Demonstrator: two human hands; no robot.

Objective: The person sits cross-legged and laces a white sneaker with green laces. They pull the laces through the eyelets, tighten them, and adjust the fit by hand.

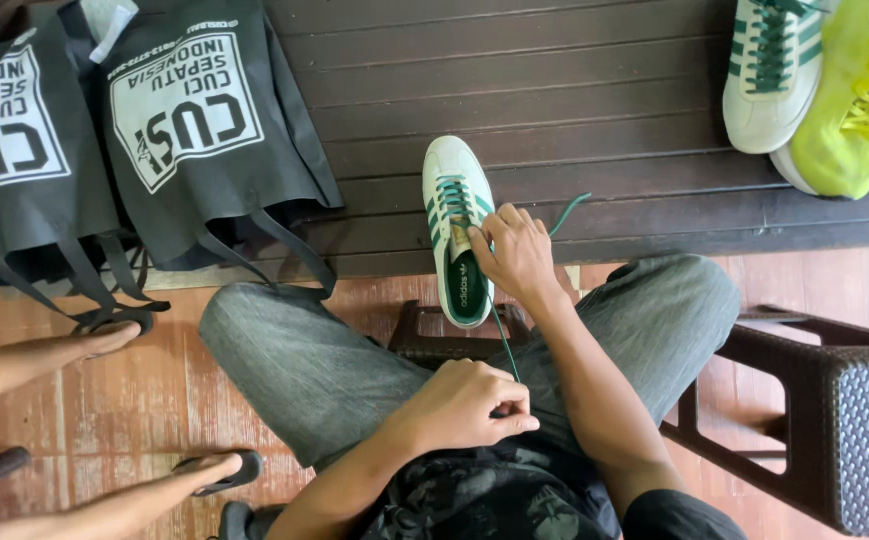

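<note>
White sneaker (457, 215) on table (604, 120): my right hand (514, 255) grips its tongue, my left hand (464, 405) pinches green lace (502, 340) taut

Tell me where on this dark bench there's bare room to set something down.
The bench is bare between the black bags and the white-and-green shoe at the right, above the shoe being laced. It is crowded at both ends, and around the right hand and green lace.

White sneaker (457, 225) upright on dark bench; green lace (503, 340) pulled taut.
</note>
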